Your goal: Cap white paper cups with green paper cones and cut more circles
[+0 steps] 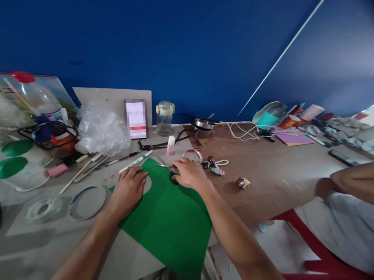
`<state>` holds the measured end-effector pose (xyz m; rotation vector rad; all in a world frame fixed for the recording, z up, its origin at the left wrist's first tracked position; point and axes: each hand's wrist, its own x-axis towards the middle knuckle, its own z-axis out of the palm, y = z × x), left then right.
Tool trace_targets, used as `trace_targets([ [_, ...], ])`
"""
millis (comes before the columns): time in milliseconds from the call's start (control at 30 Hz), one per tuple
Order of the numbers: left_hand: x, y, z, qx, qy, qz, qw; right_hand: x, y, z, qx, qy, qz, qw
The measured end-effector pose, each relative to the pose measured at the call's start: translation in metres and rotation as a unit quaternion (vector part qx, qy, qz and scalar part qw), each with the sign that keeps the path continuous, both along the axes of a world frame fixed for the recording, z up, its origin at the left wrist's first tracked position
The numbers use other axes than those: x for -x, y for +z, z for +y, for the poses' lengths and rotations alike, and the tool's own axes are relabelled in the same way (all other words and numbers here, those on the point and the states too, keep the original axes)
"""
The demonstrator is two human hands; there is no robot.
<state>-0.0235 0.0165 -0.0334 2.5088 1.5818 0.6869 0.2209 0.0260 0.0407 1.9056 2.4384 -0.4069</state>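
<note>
A sheet of green card (166, 224) lies on the pale work surface, with a curved notch cut into its upper edge. My left hand (128, 191) rests flat on the sheet beside that notch, holding nothing. My right hand (189, 174) grips a pair of black-handled scissors (174, 177) at the sheet's top edge. Their steel blades point left, and part of the handles is hidden by my fingers.
Pens, a white marker and a glue stick lie beyond the card, next to a plastic bag and a glass jar. Rolls of clear tape sit to the left. A co-worker's arm (361, 177) and white sleeve occupy the right side, beside a wooden tabletop.
</note>
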Motion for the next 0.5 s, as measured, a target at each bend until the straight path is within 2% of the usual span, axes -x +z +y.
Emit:
trace_targets([
  [267,0.0031,0.0105,0.0026,-0.003,-0.03,-0.008,1.0,-0.002,0.002,0.0014,-0.022,0.006,-0.026,0.999],
  [333,0.0055,0.0103,0.0034,0.005,-0.027,-0.019,0.999,-0.0035,0.0008,0.0023,-0.026,0.0,0.005,1.0],
  [500,0.0096,0.0061,0.0052,0.017,0.022,-0.057,0.998,-0.0077,-0.0046,0.0054,-0.009,-0.024,0.159,0.987],
])
